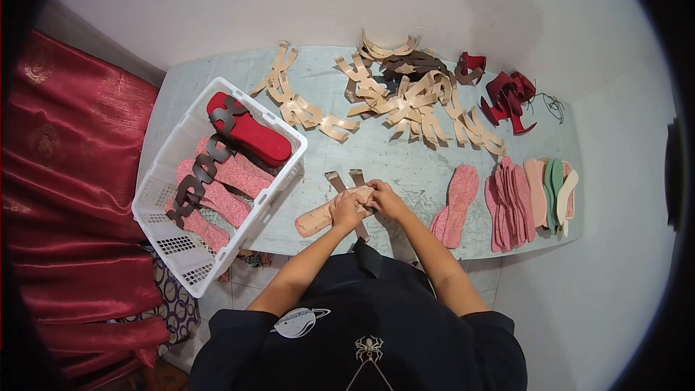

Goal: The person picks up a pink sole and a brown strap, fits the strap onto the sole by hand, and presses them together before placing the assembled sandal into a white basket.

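A tan, foot-shaped sandal sole (314,222) lies at the near edge of the table in front of me. Brown strap ends (335,180) stick out beyond its far side, and another strap end (362,232) shows on the near side. My left hand (347,211) has its fingers closed on the middle of the sole. Close beside it, my right hand (386,201) grips the sole's right end with bent fingers. The fingertips of both hands meet over the strap crossing, so the exact pinch is partly hidden.
On the left stands a white plastic basket (272,192) with pink soles, dark straps and a red sandal (264,141). Beige straps (413,105) heap at the back, red straps (511,94) back right. Pink soles (510,203) and green insoles (553,188) lie right.
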Tool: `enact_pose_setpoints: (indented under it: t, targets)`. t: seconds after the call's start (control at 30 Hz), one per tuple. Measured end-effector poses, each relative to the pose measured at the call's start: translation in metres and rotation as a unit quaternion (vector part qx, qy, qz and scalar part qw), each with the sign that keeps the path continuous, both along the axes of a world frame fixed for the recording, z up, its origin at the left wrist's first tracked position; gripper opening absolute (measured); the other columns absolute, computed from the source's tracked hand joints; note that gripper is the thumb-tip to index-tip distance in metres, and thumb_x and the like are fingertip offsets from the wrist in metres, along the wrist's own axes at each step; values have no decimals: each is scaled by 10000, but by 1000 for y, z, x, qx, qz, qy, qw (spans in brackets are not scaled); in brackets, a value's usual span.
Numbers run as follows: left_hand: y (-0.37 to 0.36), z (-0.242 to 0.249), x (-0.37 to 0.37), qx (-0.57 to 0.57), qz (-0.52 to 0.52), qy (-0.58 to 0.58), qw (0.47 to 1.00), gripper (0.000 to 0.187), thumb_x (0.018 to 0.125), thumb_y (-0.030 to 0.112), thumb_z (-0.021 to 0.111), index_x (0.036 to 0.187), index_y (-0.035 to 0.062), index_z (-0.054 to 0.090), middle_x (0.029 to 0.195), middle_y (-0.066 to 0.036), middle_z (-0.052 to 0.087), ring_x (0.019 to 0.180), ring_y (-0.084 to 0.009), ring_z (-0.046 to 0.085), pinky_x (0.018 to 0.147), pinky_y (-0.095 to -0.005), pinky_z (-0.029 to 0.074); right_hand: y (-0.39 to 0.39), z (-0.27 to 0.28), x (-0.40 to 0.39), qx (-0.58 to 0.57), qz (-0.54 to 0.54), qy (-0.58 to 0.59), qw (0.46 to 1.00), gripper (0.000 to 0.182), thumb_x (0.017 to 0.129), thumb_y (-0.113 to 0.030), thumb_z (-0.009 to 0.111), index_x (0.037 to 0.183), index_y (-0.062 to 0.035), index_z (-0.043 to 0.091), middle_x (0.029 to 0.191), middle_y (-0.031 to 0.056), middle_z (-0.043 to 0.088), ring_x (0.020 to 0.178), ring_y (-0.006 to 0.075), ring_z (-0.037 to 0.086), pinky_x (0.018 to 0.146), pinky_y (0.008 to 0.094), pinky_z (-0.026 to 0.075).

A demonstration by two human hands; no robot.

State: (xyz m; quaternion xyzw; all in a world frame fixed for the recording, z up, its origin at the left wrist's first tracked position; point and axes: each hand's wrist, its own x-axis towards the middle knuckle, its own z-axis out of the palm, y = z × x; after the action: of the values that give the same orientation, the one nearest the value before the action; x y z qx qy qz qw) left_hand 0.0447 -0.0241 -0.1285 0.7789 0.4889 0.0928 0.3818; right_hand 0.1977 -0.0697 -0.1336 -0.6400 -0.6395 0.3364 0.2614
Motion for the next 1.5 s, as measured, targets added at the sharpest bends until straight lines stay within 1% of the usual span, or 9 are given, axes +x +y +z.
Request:
enact_pose_setpoints:
  t: [0.5,0.6,0.7,0.8,0.97,1.1,1.2,1.37,1.5]
  targets:
    - [11,1,6,-79,-7,62,995,371,490,264,786,777,167,570,965,-8,514,1037,-219,427,864,-390,298,2,-1,-8,26,-67,37,997,189,652,-104,684,674,-17,518,1084,161,475,999,311,467,844,350,379]
    - [8,2,6,-6,-5,49,999,376,470,231,794,746,132,559,811,-26,519,883,-225,483,774,-341,382,2,-3,-8,38,-59,-17,997,235,636,-123,698,752,-16,524,1081,162,470,983,310,470,836,352,384]
    - [6,1,6,4,-6,59,998,413,476,239,793,789,127,547,833,-31,521,901,-225,479,778,-341,381,1,-3,-10,4,-96,8,995,360,599,-155,724,864,-34,514,1120,168,440,1027,341,430,859,384,365]
    - [2,-5,4,51,19,23,998,485,474,246,793,854,116,520,806,-32,525,881,-217,492,756,-343,390,1,2,-14,87,-161,-122,976,563,535,-260,761,999,-82,495,1176,175,389,1087,381,355,893,449,315]
    - [5,-2,0,27,28,-20,999,557,461,271,808,886,104,488,701,-21,519,715,-182,527,632,-321,421,5,22,-22,-59,-254,-238,936,972,436,-390,794,1271,-206,331,1359,193,188,1262,427,98,955,634,68]
    - [11,-6,2,-10,45,-34,998,571,444,285,828,857,103,479,597,-2,499,573,-149,522,536,-291,417,9,27,-21,-142,-292,-216,921,1062,414,-403,805,1311,-221,265,1393,192,105,1280,427,5,928,672,24]
    - [15,-4,7,-118,63,17,991,567,473,232,819,901,140,459,683,13,523,772,-173,539,707,-330,361,2,25,-20,-167,-321,-177,916,1072,418,-412,807,1316,-205,260,1397,200,74,1277,435,-15,916,679,10]
    - [13,-6,10,-119,75,26,990,555,480,230,816,902,155,463,708,17,527,821,-172,522,727,-339,341,-23,-1,-30,-63,-345,-133,927,975,542,-458,745,1323,-153,247,1381,243,69,1273,447,-7,912,676,20]
    - [13,-11,11,-122,83,31,989,545,490,225,812,905,161,465,733,21,531,888,-175,502,751,-343,325,-44,6,-29,-83,-339,-99,932,953,583,-466,709,1339,-151,223,1392,232,42,1279,432,-14,943,637,-12]
